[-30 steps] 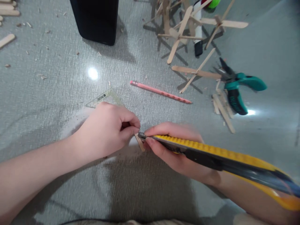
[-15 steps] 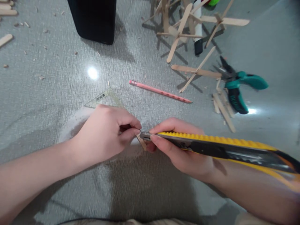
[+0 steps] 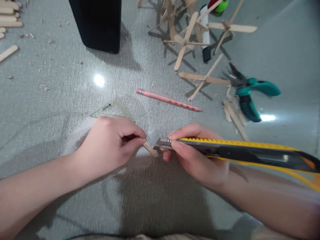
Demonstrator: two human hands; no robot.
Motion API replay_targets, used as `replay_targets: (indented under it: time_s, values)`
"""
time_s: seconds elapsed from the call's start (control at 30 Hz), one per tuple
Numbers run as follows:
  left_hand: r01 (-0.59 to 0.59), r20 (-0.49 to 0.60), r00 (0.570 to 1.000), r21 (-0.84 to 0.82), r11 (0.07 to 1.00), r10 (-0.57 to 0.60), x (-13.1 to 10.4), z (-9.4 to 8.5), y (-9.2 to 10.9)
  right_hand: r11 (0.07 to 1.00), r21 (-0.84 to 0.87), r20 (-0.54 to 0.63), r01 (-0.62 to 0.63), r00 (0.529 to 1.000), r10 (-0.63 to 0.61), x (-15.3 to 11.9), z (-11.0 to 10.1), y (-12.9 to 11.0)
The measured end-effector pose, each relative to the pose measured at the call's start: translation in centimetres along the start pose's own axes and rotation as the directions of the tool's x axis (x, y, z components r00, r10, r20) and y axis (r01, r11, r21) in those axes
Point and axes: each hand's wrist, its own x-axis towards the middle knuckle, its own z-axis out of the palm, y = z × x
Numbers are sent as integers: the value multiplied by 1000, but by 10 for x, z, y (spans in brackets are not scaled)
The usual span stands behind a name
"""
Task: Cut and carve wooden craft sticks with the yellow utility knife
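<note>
Between thumb and forefinger my left hand (image 3: 117,141) pinches a short wooden craft stick (image 3: 150,149), its free end pointing down and right. My right hand (image 3: 197,153) is closed on a yellow and black utility knife (image 3: 240,151). The blade points left and sits just beside the stick's free end; whether it touches, I cannot tell. Beyond my left hand lies a clear set square (image 3: 110,106), partly covered by that hand. A pink pencil (image 3: 170,100) rests on the table farther off.
Green-handled pliers (image 3: 250,88) lie at the right, near cut stick pieces (image 3: 236,120). Crossed craft-stick assemblies (image 3: 185,41) and a white marker (image 3: 205,36) are at the back. A black object (image 3: 100,26) stands at the back left, with loose craft sticks (image 3: 10,24) and wood chips farther left.
My right hand has drawn the knife slightly right, away from my left fingers, so more of the stick and blade shows. The view has shifted a little.
</note>
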Motion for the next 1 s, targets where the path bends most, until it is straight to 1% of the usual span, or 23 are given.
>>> replay_targets:
  time_s: [0.13,0.3,0.47,0.53,0.6,0.67,0.7,0.77,0.8,0.87,0.93,1.0]
  values:
    - [-42,13,999,16,999,42,0,2,-4,994,-71,1,80,997,-80,1,-3,2]
    - [-119,-6,993,23,993,119,0,2,-7,973,-175,8,149,989,-150,8,-7,1]
    - [-186,-5,982,59,981,187,-2,1,-9,949,-208,59,236,972,-228,16,-6,0]
    - [-220,7,975,88,972,220,-4,1,-11,939,-237,52,248,969,-242,17,-5,0]
    - [-270,30,963,131,954,268,-6,0,-14,923,-295,3,248,966,-259,18,-5,0]
    - [-350,62,937,193,917,345,-8,0,-16,889,-382,-61,254,953,-298,19,-5,-1]
    - [-391,82,920,242,888,382,-8,0,-18,868,-426,-82,254,945,-316,20,-5,-2]
    - [-492,116,867,354,796,485,-9,-1,-21,834,-487,-93,258,935,-343,21,-4,-8]
    - [-495,124,863,395,774,489,-10,-1,-23,822,-509,-91,258,933,-349,20,-4,-12]
    - [-472,135,876,431,769,462,-13,-2,-26,791,-559,-94,249,929,-359,14,-5,-21]
    - [-453,142,887,454,768,440,-18,-3,-29,743,-632,-102,221,927,-362,2,-7,-30]
    - [-467,156,879,467,751,450,-24,-4,-31,705,-680,-92,200,931,-353,-14,-9,-36]
